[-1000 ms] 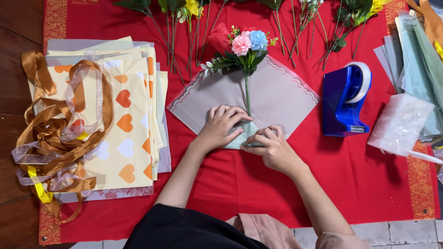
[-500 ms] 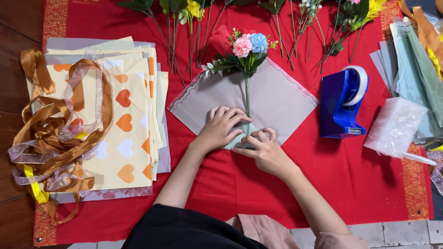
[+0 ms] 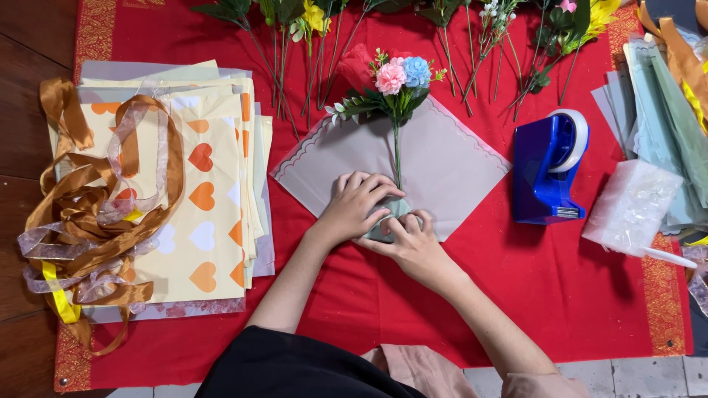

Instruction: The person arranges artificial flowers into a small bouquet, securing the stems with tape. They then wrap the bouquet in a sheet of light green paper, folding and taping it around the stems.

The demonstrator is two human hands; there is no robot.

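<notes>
A small bunch of artificial flowers [image 3: 394,77], red, pink and blue, lies on a grey square wrapping sheet [image 3: 450,158] set cornerwise on the red cloth [image 3: 590,295]. The thin green stem [image 3: 397,151] runs down to the sheet's near corner. My left hand [image 3: 358,203] presses on that corner, fingers bent over the folded-up paper. Touching it from the right, my right hand [image 3: 409,239] pinches the same fold, whose pale green underside shows between the fingers. The stem's lower end is hidden under both hands.
A blue tape dispenser [image 3: 549,166] stands right of the sheet, with a clear plastic bag [image 3: 634,206] and pale paper sheets [image 3: 667,125] beyond. Heart-printed papers [image 3: 203,199] and brown ribbons [image 3: 88,221] lie left. Loose flower stems [image 3: 472,37] line the far edge.
My right hand has slid left and closer to the left hand, and both now close over the sheet's near corner around the stem.
</notes>
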